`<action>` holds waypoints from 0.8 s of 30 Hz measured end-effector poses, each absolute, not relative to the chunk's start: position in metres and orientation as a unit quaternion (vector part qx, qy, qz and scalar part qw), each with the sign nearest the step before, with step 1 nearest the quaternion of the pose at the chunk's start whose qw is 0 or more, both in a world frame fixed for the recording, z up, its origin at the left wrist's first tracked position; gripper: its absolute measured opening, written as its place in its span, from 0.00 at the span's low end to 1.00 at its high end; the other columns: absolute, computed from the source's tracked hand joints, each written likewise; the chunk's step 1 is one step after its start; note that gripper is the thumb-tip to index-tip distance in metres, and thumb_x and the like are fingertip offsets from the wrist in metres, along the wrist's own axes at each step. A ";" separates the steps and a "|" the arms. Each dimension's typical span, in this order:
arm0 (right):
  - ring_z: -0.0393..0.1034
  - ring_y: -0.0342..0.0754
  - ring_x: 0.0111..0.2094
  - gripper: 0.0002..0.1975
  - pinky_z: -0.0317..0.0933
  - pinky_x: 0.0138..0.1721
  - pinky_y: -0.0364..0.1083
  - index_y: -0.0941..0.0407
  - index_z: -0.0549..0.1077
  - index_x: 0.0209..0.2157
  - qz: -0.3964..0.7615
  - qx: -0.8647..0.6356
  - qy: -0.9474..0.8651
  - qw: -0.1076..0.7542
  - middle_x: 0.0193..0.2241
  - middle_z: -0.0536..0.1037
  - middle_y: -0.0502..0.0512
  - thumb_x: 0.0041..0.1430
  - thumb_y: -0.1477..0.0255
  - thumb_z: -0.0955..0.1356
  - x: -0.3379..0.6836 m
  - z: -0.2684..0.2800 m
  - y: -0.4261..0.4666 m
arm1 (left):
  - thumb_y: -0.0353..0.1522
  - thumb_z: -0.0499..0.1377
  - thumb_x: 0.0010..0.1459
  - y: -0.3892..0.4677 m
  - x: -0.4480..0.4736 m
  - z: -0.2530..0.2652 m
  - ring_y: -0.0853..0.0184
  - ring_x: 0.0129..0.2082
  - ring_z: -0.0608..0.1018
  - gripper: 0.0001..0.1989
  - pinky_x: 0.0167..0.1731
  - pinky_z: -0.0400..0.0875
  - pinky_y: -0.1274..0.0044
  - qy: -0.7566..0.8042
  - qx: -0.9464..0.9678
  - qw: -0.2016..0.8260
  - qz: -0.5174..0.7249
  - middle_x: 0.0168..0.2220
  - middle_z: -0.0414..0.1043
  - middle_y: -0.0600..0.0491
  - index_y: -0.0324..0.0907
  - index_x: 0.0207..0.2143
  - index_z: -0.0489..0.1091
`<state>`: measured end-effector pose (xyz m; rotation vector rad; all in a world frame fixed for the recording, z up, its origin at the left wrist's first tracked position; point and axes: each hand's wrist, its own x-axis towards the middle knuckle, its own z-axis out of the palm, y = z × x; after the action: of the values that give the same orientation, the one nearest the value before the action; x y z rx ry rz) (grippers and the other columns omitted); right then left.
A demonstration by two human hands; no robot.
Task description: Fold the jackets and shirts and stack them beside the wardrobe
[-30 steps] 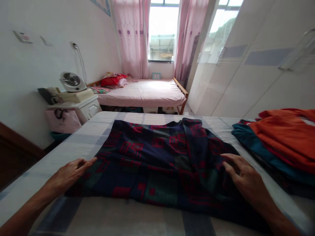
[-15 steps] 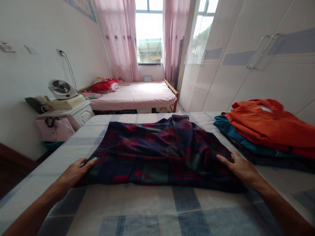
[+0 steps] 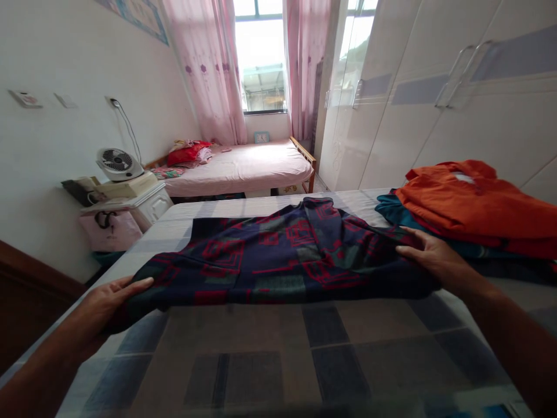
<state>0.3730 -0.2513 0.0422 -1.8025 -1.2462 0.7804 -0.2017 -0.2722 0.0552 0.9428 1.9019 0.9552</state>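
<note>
A dark navy shirt [image 3: 270,255] with red line squares and green patches lies across the bed [image 3: 243,348], its near edge pulled taut and lifted off the sheet. My left hand [image 3: 108,296] grips its left end, thumb on top and fingers underneath. At the right end, my right hand [image 3: 429,255] pinches the cloth between thumb and fingers. The collar part lies at the far side, toward the window. Beneath the cloth, the fingertips of both hands are partly hidden.
Folded clothes, an orange shirt [image 3: 470,200] on top, are stacked right of my right hand. A white wardrobe [image 3: 391,133] lines the right wall. A small fan [image 3: 117,164] tops a white cabinet [image 3: 152,203] at left. A pink bed [image 3: 243,165] stands beneath the window.
My left hand has moved out to the left and slightly down, drawing the shirt's end with it. My right hand has risen a little, and the near edge has come up.
</note>
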 end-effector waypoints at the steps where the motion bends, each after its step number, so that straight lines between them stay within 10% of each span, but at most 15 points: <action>1: 0.74 0.54 0.29 0.40 0.68 0.27 0.49 0.56 0.58 0.60 0.308 -0.718 -0.491 0.386 0.37 0.79 0.58 0.45 0.61 0.68 0.377 0.039 -0.254 | 0.47 0.66 0.32 -0.279 -0.202 0.049 0.65 0.22 0.77 0.27 0.22 0.72 0.77 0.755 0.367 0.398 0.370 0.25 0.78 0.56 0.45 0.37 0.72; 11: 0.63 0.65 0.53 0.31 0.58 0.53 0.58 0.63 0.63 0.55 -0.111 -0.732 -0.631 0.233 0.53 0.66 0.71 0.56 0.58 0.59 0.370 0.005 -0.288 | 0.52 0.51 0.47 -0.290 -0.228 0.012 0.55 0.37 0.78 0.27 0.35 0.69 0.71 0.809 0.533 0.123 0.214 0.36 0.77 0.47 0.43 0.39 0.72; 24: 0.57 0.53 0.59 0.20 0.56 0.56 0.55 0.51 0.68 0.52 0.125 -0.385 -0.893 0.198 0.55 0.70 0.54 0.57 0.76 0.63 0.143 0.005 -0.309 | 0.50 0.61 0.36 -0.142 -0.199 0.009 0.63 0.26 0.74 0.24 0.24 0.64 0.77 0.723 0.566 0.229 0.324 0.20 0.73 0.52 0.37 0.23 0.74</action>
<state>0.1431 -0.3090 0.0047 -1.0786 -2.4977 0.3488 -0.1991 -0.1425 0.0090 1.5576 1.9893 0.8933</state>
